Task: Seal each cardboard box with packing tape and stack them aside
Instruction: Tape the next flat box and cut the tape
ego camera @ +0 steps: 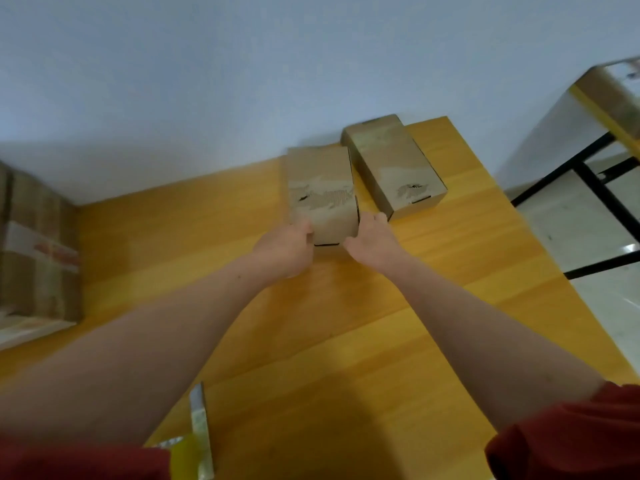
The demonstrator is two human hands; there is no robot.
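Two long cardboard boxes lie at the far end of the yellow wooden table (242, 306). Both arms reach out to the nearer box (320, 174), whose top is torn. My left hand (285, 245) grips its near left corner, and my right hand (372, 242) grips its near right corner. The second box (391, 161), also torn on top, lies just to the right, angled and close beside it. A roll of packing tape (199, 434) stands on edge at the table's near edge, between my arms.
A large taped cardboard box (38, 254) sits at the table's left edge. A white wall runs behind the table. To the right stand a black metal frame (595, 188) on a pale floor and another taped box (613, 95).
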